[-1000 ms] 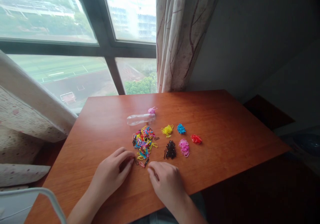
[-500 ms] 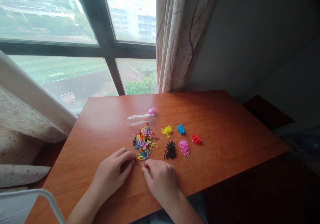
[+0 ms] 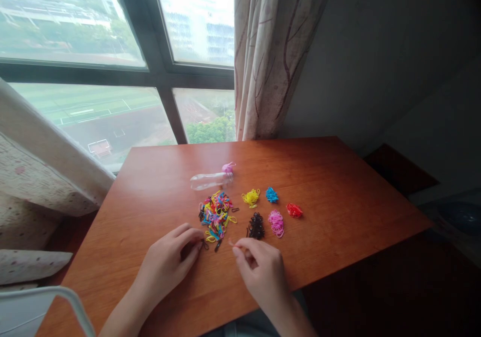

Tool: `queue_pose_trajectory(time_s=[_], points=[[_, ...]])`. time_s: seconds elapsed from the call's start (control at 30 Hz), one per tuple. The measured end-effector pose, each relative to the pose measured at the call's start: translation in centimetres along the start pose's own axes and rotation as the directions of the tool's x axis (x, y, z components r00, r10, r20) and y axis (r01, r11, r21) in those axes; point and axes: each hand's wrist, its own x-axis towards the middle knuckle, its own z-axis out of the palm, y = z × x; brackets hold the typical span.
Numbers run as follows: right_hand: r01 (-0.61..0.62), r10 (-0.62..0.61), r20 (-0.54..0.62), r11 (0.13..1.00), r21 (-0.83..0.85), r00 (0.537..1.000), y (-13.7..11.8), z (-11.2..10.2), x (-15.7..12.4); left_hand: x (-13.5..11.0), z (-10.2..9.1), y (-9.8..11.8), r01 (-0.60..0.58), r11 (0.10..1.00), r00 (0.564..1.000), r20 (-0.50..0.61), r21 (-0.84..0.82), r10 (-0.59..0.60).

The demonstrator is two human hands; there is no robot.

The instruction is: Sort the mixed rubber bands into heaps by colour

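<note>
A mixed heap of small coloured rubber bands [image 3: 216, 214] lies mid-table. Beside it sit sorted piles: yellow [image 3: 251, 197], blue [image 3: 271, 194], red [image 3: 294, 210], pink [image 3: 276, 222] and black [image 3: 256, 225]. My right hand [image 3: 259, 269] is raised a little off the table and pinches one small pink-red band [image 3: 233, 244] between its fingertips. My left hand [image 3: 169, 259] rests curled on the table, its fingertips pressing on a dark band [image 3: 205, 245] at the heap's near edge. A clear plastic bottle [image 3: 210, 179] lies on its side behind the heap, a pink cap [image 3: 228, 167] at its mouth.
The wooden table [image 3: 338, 201] stands against a window [image 3: 112, 51] with patterned curtains [image 3: 270, 51] on both sides. A white chair rail [image 3: 71, 302] shows at the bottom left. Dark furniture [image 3: 402, 169] lies to the right.
My right hand reached left to the bands near the heap, pinched a pink-red one and has lifted it up and to the right. My left hand has stayed in place.
</note>
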Motion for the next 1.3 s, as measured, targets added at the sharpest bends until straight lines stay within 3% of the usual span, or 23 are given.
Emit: queue_pose_trajectory(time_s=[0.1,0.23,0.33,0.47,0.77,0.97,1.13,1.3], points=[[-0.087,0.076,-0.155,0.994,-0.061,0.985,2.8,-3.3,0.6,0.0,-0.1,0.1,-0.001,1.000,1.000,0.006,0.010,0.001],[-0.201,0.105,-0.318,0.937,-0.286,0.942,7.9,-7.0,1.2,0.1,-0.1,0.1,0.006,1.000,1.000,0.008,0.020,-0.006],[-0.245,0.110,-0.343,0.891,-0.382,0.933,10.6,-8.3,1.2,0.1,0.0,0.1,0.010,1.000,1.000,0.008,0.023,-0.010],[-0.272,0.113,-0.348,0.851,-0.449,0.931,11.8,-8.5,1.1,0.0,-0.1,0.1,0.012,0.999,1.000,0.005,0.030,-0.012],[-0.291,0.093,-0.374,0.805,-0.518,0.923,11.3,-8.7,1.3,0.1,0.0,0.1,0.005,1.000,1.000,-0.013,0.013,-0.005],[-0.229,0.054,-0.394,0.882,-0.411,0.917,9.5,-7.9,1.0,0.0,-0.2,0.2,-0.021,1.000,1.000,0.013,0.012,0.021],[-0.077,0.011,-0.251,0.964,-0.253,0.968,6.5,-5.1,0.6,0.0,-0.1,0.3,-0.030,1.000,1.000,0.007,0.008,0.030],[0.078,-0.089,-0.076,0.987,-0.138,0.993,3.3,-1.7,-0.1,0.0,-0.2,0.1,-0.014,1.000,1.000,0.002,-0.026,0.014]])
